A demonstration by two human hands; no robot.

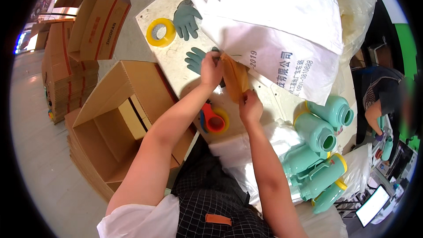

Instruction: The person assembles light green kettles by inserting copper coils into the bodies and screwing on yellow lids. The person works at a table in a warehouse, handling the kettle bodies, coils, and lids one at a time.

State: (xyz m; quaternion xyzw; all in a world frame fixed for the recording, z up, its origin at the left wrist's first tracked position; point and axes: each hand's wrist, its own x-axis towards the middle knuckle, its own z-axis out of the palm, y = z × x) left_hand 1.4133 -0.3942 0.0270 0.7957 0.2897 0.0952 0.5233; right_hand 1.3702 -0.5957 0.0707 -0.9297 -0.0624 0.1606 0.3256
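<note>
Over the pale worktop [273, 101], my left hand [212, 69] pinches the upper end of an orange-brown, thin sheet-like piece [235, 77]. My right hand [251, 107] grips its lower right edge, so the piece stretches between both hands. Whether it is paper or film, I cannot tell. Right beside my left hand lies a grey-green work glove [194, 60], partly covered by that hand. A second such glove [187, 19] rests farther away, next to a yellow roll of tape [161, 32]. Nearer to me, a red ring-shaped tool [214, 121] lies over another yellow roll.
A large white woven sack [282, 39] covers the far worktop. Several mint-green jugs [324, 176] with yellow rims lie at the right, by clear plastic film [238, 150]. An open cardboard box [105, 145] stands left, before stacked cartons [66, 61]. Another person [374, 101] is at far right.
</note>
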